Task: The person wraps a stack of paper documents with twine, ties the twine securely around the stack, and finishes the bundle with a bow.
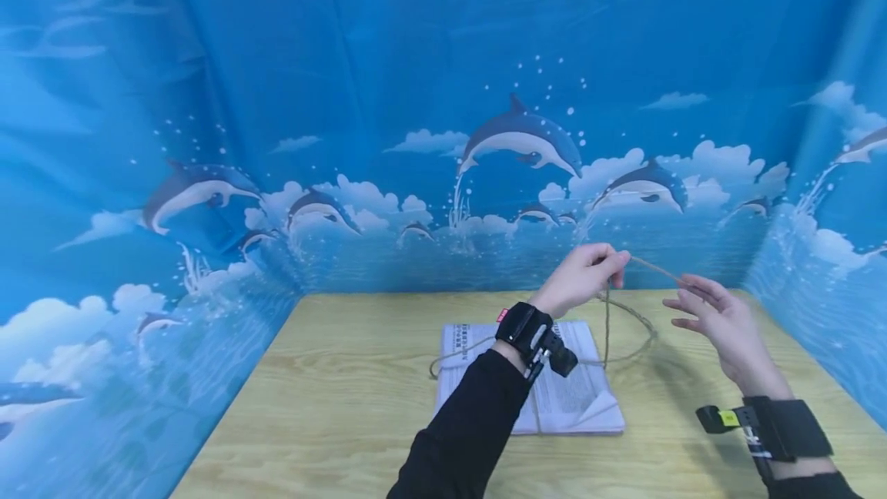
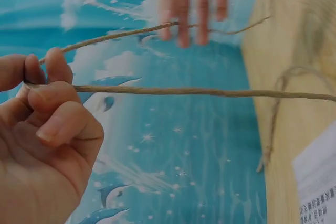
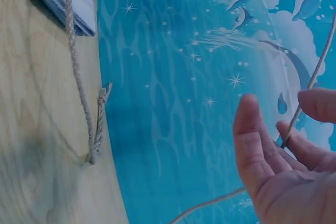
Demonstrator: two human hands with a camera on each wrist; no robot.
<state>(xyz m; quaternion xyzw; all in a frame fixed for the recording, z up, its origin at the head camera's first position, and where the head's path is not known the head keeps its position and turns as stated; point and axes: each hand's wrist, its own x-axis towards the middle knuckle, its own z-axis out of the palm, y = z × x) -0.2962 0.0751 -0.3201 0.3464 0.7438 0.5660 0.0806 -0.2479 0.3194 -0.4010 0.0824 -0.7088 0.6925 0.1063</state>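
Observation:
A thin tan rope (image 1: pixel 607 333) loops around a stack of printed paper (image 1: pixel 568 399) lying on the table, with one strand across it and another down its front. Above the stack's far right side, my left hand (image 1: pixel 578 276) pinches the rope between thumb and fingers. In the left wrist view a strand of the rope (image 2: pixel 199 92) stretches from those fingertips toward the table. My right hand (image 1: pixel 728 329) is raised to the right, its fingers mostly extended. The rope (image 3: pixel 315 72) passes by its thumb and runs between its fingers in the right wrist view.
A light wood table (image 1: pixel 333 399) carries the stack. Blue dolphin-print curtains (image 1: pixel 388 98) enclose the back and both sides. A loose bend of rope (image 1: pixel 647 329) curves just right of the stack. Both wrists wear black straps with small cameras.

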